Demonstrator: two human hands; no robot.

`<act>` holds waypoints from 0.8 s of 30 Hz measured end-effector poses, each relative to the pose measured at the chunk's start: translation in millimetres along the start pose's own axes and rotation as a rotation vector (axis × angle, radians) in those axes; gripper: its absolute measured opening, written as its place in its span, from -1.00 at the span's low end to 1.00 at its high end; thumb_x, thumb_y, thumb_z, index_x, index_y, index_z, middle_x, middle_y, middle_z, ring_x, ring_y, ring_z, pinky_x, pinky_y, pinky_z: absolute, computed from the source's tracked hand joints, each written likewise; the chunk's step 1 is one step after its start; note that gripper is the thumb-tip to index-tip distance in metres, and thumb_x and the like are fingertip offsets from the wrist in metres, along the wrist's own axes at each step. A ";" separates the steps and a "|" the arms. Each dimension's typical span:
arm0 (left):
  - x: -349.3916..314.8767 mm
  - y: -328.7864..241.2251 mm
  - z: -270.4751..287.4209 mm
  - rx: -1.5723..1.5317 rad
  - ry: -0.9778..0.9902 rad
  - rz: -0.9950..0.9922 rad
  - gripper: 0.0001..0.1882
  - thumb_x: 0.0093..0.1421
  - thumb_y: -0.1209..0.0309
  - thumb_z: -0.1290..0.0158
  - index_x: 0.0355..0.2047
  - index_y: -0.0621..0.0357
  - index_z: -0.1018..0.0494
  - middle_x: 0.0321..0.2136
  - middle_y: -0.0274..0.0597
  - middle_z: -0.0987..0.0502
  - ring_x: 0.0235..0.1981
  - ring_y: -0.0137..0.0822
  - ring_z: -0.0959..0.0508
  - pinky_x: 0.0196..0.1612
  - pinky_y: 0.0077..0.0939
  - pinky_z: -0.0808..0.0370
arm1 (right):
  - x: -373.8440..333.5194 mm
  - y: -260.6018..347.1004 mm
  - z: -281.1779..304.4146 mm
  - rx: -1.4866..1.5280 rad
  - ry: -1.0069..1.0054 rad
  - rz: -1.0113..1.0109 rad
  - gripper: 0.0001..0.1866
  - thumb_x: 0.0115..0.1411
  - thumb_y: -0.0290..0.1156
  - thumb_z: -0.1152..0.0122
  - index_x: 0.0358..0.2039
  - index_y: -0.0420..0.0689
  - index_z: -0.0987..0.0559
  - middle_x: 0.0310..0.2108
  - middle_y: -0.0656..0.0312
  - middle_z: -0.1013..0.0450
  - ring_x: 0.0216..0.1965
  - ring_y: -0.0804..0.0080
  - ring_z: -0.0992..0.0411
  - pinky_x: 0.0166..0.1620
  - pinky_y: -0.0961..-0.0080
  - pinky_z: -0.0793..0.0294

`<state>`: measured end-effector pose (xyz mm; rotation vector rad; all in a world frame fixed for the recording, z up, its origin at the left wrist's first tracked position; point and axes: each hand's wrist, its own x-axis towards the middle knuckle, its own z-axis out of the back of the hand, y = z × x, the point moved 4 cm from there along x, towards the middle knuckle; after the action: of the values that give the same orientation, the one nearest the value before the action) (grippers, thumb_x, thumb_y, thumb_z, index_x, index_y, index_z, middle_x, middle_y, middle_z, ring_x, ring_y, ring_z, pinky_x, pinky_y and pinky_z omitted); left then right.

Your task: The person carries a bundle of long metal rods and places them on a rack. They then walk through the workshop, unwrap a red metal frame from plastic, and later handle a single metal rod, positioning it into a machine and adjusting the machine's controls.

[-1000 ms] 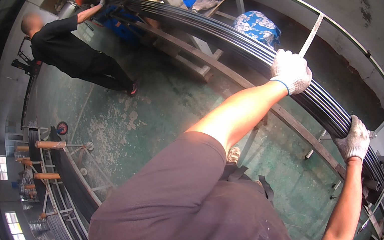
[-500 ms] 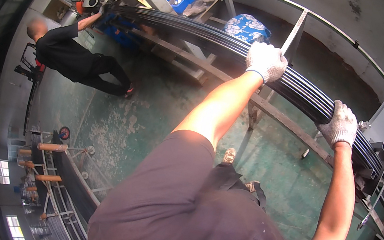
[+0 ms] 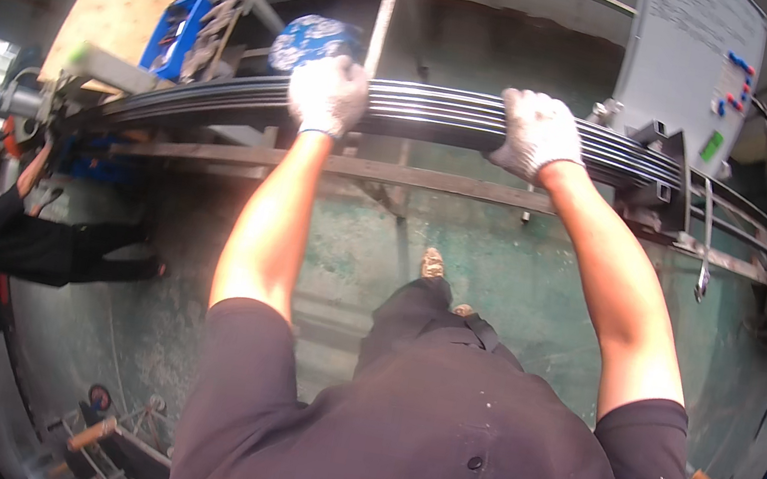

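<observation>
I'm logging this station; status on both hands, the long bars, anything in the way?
Left hand and right hand gloved, gripping long bars. Bars side by side, running across the view. No obstruction seen between the hands.

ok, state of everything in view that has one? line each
Long strips, side by side, held in both hands
Left hand, gloved, closed over strips
Right hand, gloved, closed over strips
Blue bin, open, items inside
Whiteboard, written on
Co-worker, standing, arm extended

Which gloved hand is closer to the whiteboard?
The right hand. It holds the long dark strips nearer the whiteboard; the left hand is farther away, near the blue flowery thing.
</observation>
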<state>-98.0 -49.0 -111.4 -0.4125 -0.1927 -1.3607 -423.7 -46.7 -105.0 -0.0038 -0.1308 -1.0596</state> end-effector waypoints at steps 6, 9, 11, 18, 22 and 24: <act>-10.6 1.6 -12.1 0.001 -0.159 0.002 -0.76 0.33 0.22 -0.17 -0.30 0.04 -0.75 -0.33 0.00 -0.77 -0.20 0.09 -0.75 0.02 0.01 -0.66 | -0.7 -7.9 8.3 0.035 0.117 -0.010 -0.37 0.08 0.02 -0.59 0.02 -0.13 -0.64 -0.06 -0.05 -0.68 0.03 -0.01 -0.67 0.14 0.11 -0.65; -29.4 -10.1 -13.4 -0.079 -0.363 -0.098 -0.87 0.31 0.35 -0.21 -0.24 0.03 -0.73 -0.23 -0.08 -0.77 -0.06 -0.01 -0.72 0.27 -0.03 -0.54 | -3.0 -12.4 5.7 0.036 0.079 0.007 -0.35 0.07 0.07 -0.57 -0.01 -0.16 -0.63 -0.09 -0.05 -0.66 0.00 0.00 -0.66 0.11 0.12 -0.63; -46.3 -20.4 -10.6 -0.221 -0.438 -0.120 -0.85 0.30 0.45 -0.21 -0.15 0.12 -0.71 -0.08 -0.11 -0.78 0.07 -0.05 -0.71 0.47 0.02 -0.39 | -2.8 -11.8 8.9 0.041 0.104 0.032 -0.33 0.08 0.06 -0.59 0.03 -0.17 -0.61 -0.08 -0.05 -0.65 0.00 -0.01 -0.65 0.12 0.12 -0.62; -141.2 -108.4 -5.6 -0.619 -0.372 0.101 -0.73 0.18 0.67 -0.23 -0.12 0.16 -0.62 0.37 0.02 -0.59 0.49 0.10 -0.41 0.52 0.02 -0.35 | 12.0 -29.5 18.5 0.114 0.282 0.255 -0.34 0.07 -0.11 -0.56 0.10 -0.21 -0.56 -0.01 -0.14 -0.67 0.04 -0.12 -0.69 0.14 0.05 -0.69; -166.4 -135.6 -39.2 -1.123 -0.333 0.501 -0.71 0.24 0.75 -0.20 -0.08 0.19 -0.60 0.54 -0.06 -0.40 0.29 -0.20 -0.53 0.26 -0.33 -0.55 | 23.2 -54.9 29.0 0.180 0.534 0.292 -0.11 -0.04 0.00 -0.66 0.19 -0.21 -0.45 0.00 -0.25 -0.66 0.04 -0.26 -0.68 0.14 0.01 -0.69; -165.4 -139.3 -51.8 -1.321 -0.420 0.633 -0.70 0.30 0.80 -0.15 -0.05 0.21 -0.59 0.59 -0.10 -0.34 0.08 -0.38 -0.62 0.13 -0.46 -0.62 | 31.7 -69.3 34.6 0.125 0.763 0.316 -0.03 -0.04 0.08 -0.70 0.21 -0.25 -0.44 -0.02 -0.26 -0.69 0.08 -0.25 -0.68 0.18 0.03 -0.67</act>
<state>-273.1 59.4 -195.4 -1.7003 0.5116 -0.5853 -472.4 -106.0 -71.3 0.4744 0.4814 -0.6784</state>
